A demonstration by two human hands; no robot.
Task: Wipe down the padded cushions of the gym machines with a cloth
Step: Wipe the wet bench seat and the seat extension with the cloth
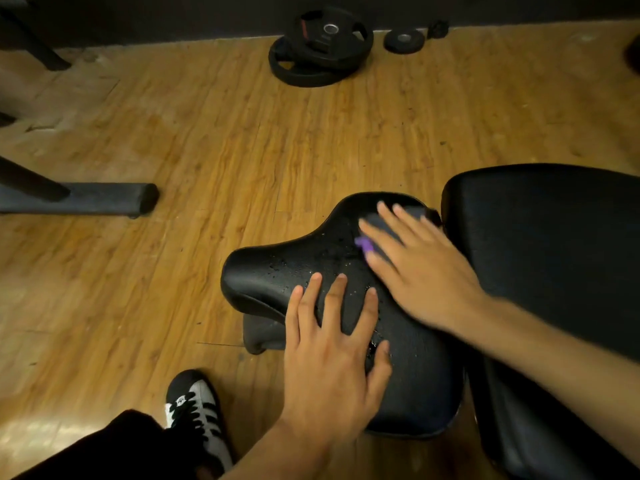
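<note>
A black padded seat cushion (287,268) with water droplets on it fills the lower middle. My left hand (332,358) lies flat on its near side, fingers straight and spread. My right hand (419,268) presses a dark grey cloth (375,221) with a purple tag onto the seat's far part, fingers straight over it and blurred. Most of the cloth is hidden under that hand. A larger black back pad (554,244) adjoins the seat on the right.
Wooden floor all around. Stacked black weight plates (322,46) and a small plate (404,40) lie by the far wall. A black machine foot bar (86,199) lies at left. My shoe (197,420) stands near the seat's lower left.
</note>
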